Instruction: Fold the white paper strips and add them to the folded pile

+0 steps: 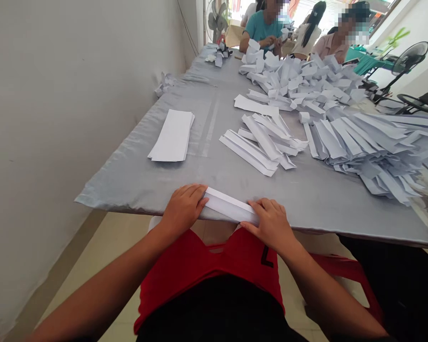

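A folded strip of white paper [230, 205] lies at the near edge of the table, slanting down to the right, with a crease along its length. My left hand [186, 205] grips its left end, thumb below and fingers on top. At the other end my right hand [271, 221] holds it the same way. Beyond my left hand lies a stack of flat white paper sheets [171, 135]. Several folded paper strips [251, 152] rest in a loose pile ahead of my right hand.
The grey cloth-covered table [128, 175] runs along a wall [74, 95] at left. Bundled folded papers [364, 137] and a big heap of paper pieces [299, 80] cover the right and far side. People [262, 28] sit at the far end. A red stool [345, 270] stands right.
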### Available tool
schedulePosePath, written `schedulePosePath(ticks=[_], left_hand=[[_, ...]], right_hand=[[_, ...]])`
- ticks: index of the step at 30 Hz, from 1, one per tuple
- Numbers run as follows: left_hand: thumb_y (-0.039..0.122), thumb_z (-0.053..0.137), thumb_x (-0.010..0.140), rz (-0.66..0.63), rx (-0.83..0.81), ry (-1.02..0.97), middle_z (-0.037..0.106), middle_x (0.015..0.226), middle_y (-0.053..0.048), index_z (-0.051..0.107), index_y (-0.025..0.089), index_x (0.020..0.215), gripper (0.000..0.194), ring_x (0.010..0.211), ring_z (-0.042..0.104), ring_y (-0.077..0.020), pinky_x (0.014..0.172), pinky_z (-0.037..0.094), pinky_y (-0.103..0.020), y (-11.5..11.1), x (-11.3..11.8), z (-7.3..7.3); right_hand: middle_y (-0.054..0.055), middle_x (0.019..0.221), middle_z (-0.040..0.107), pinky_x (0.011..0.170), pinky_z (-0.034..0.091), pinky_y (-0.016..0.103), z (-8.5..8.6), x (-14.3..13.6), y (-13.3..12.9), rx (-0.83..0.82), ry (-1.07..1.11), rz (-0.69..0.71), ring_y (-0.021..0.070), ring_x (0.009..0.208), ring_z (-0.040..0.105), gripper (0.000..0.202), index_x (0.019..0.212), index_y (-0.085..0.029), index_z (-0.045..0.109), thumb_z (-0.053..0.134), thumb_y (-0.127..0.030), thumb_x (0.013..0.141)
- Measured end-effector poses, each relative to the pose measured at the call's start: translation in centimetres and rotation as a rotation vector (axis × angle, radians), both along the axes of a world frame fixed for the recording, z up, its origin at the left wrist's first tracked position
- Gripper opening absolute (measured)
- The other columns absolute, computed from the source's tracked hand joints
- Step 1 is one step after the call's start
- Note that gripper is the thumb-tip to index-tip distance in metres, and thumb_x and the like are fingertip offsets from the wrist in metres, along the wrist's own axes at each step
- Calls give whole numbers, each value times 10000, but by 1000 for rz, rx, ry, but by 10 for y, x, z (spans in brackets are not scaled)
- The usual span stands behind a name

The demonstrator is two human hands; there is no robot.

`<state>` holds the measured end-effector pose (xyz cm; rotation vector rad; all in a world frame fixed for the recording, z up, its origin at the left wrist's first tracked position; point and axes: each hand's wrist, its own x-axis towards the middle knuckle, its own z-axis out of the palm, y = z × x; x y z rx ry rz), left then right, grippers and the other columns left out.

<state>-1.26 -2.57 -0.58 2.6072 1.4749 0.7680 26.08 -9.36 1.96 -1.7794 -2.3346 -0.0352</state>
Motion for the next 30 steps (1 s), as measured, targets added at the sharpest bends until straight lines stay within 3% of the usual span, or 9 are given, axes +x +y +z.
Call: schedulePosePath(ticks=[4,9,11,14,17,20,26,30], left_hand=[[515,424,978,73,-137,-205,729,1191,-146,608,149,1310,527,1122,658,-311,991,491,-473,-2,1,7],[622,623,814,145,-520,-659,737,983,-67,548,189,1358,700,912,675,-255,820,534,-382,0,10,26],[630,672,762,110,-638,-844,709,865,-33,590,183,1245,663,789,653,-213,710,524,-331,4,15,33],[603,733,712,35,-748,-993,680,776,-1,605,187,1040,544,703,629,-175,639,497,-291,11,22,41],[552,786,671,-46,-858,-955,704,757,4,582,198,1027,542,676,651,-179,617,490,-284,20,28,47],[523,794,657,-101,-901,-814,704,711,3,594,198,931,469,653,656,-188,591,467,-280,27,35,49],[539,676,750,-159,-845,-768,662,686,15,585,207,811,350,671,629,-176,641,475,-298,33,40,40],[514,583,817,-180,-751,-757,600,636,40,569,219,807,295,649,587,-159,677,471,-305,31,36,29]], right_hand=[[76,967,687,731,450,342,11,-4,5,-157,157,-40,246,867,621,253,1026,-213,665,733,-367,837],[0,809,657,583,383,278,28,-17,9,-376,422,-171,177,689,575,210,890,-230,597,699,-403,829],[-5,789,650,570,366,273,34,-24,10,-408,495,-164,172,676,562,247,898,-230,597,697,-442,820],[16,838,673,590,379,276,40,-27,17,-495,578,-43,177,709,575,353,997,-220,640,716,-497,792],[26,870,684,653,418,285,42,-25,36,-527,749,83,173,752,590,410,1098,-216,677,637,-534,843],[6,787,658,664,419,284,36,-26,59,-490,895,86,155,716,565,370,1029,-204,694,580,-515,864],[-34,650,542,576,353,266,11,-39,80,-470,1080,6,124,598,452,316,744,-208,614,583,-514,819],[-35,630,500,585,356,273,1,-39,80,-425,1126,-11,132,602,441,344,707,-215,609,563,-534,828]])
